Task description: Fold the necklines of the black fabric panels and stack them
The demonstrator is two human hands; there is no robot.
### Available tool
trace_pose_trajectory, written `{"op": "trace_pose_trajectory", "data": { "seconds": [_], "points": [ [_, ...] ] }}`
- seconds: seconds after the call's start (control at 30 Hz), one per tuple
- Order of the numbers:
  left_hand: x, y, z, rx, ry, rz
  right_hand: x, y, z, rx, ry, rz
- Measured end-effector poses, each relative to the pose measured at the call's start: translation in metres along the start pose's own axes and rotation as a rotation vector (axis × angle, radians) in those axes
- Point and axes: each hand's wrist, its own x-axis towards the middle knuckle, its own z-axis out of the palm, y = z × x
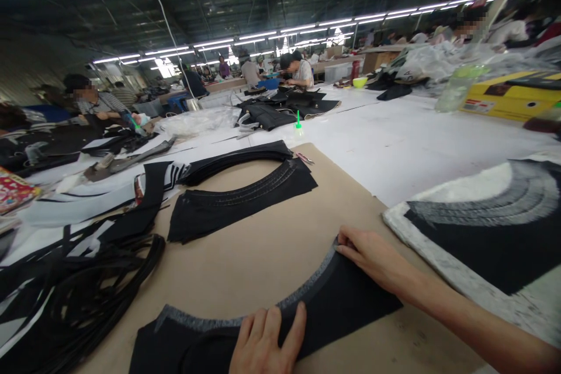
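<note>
Black cloth [342, 292], one, near side of brown board [245, 269]: far-right tip pinched by right hand [368, 251], left hand [265, 342] flat on it, thumb wide of fingers; curved grey edge [307, 287] could pucker or stretch should the right pull harder than the left holds.

Bare hands [268, 343], bare right forearm [468, 318]

**Mostly matt, some gloss**

Looks matt and cloth-like on the nearest black panel [346, 295], grainy along its grey curved edge [309, 286]. Smooth and paper-like on the brown sheet [214, 269]; rough on the white slab [468, 184]; glossy, crinkled plastic in the clear bags [427, 64].
</note>
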Motion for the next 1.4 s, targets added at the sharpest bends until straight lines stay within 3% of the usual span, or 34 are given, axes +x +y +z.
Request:
{"op": "trace_pose_trajectory", "data": {
  "seconds": [0.27, 0.33, 0.4, 0.47, 0.57, 0.73, 0.87, 1.0, 1.1, 1.2, 1.4],
  "points": [
    [0.005, 0.003, -0.01, -0.127, -0.137, -0.039, -0.007, 0.0, -0.002, -0.034, 0.071, 0.031],
    [0.007, 0.004, -0.012, -0.17, -0.129, -0.057, -0.015, -0.014, -0.004, -0.011, 0.117, -0.072],
    [0.009, 0.004, -0.016, -0.203, -0.136, -0.068, -0.025, -0.034, -0.002, -0.002, 0.098, -0.293],
    [0.011, 0.004, -0.022, -0.229, -0.173, -0.069, -0.037, -0.051, 0.008, -0.032, 0.031, -0.563],
    [0.01, 0.005, -0.03, -0.263, -0.171, -0.084, -0.047, -0.055, 0.029, -0.132, 0.122, -0.8],
    [-0.003, 0.005, -0.029, -0.279, -0.032, -0.19, -0.039, -0.041, 0.052, -0.255, 0.307, -0.94],
    [-0.014, 0.001, -0.031, -0.437, -0.009, -0.311, -0.038, -0.064, 0.054, -0.292, 0.323, -1.03],
    [-0.022, -0.023, -0.049, -0.462, 0.064, -0.527, -0.042, -0.081, 0.058, -0.32, 0.305, -1.024],
    [-0.022, -0.05, -0.063, -0.454, -0.116, -0.735, -0.043, -0.084, 0.056, -0.312, 0.268, -1.005],
    [-0.017, -0.07, -0.073, -0.561, -0.328, -0.821, -0.043, -0.087, 0.049, -0.287, 0.239, -0.996],
    [-0.009, -0.083, -0.07, -0.727, -0.419, -0.945, -0.044, -0.089, 0.047, -0.313, 0.334, -0.987]
  ]
}}
